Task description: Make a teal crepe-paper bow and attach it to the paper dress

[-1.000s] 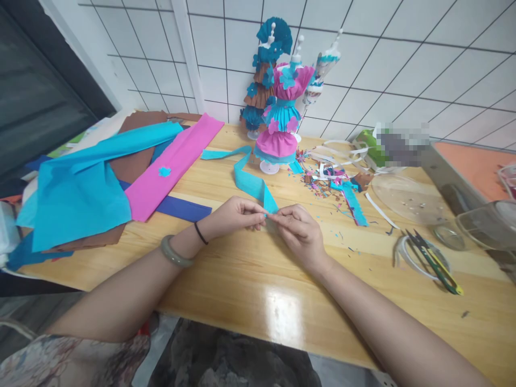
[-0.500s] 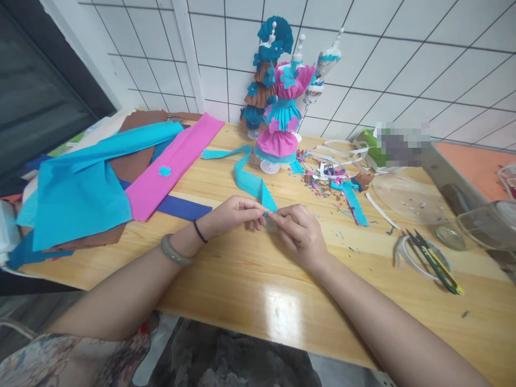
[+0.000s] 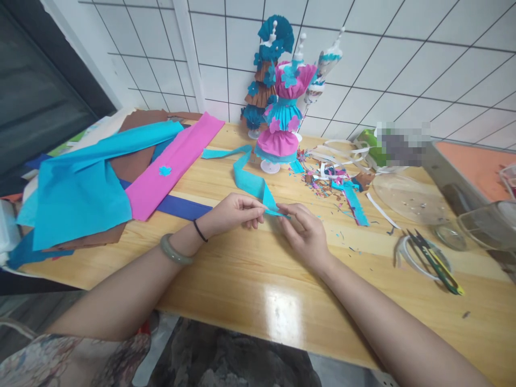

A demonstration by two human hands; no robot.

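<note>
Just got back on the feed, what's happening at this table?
A person has both bare hands on one end of a narrow blue strip: the left hand pinches it, and the right hand has its tip between thumb and finger. The rest trails back across the table toward a pink-and-blue ruffled piece. The snips lie to the right, untouched.

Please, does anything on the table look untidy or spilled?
Yes: tiny paper scraps lie scattered on the table, right of the pink-and-turquoise figure. They look like spilled cuttings, unlike the larger sheets grouped at left.
</note>
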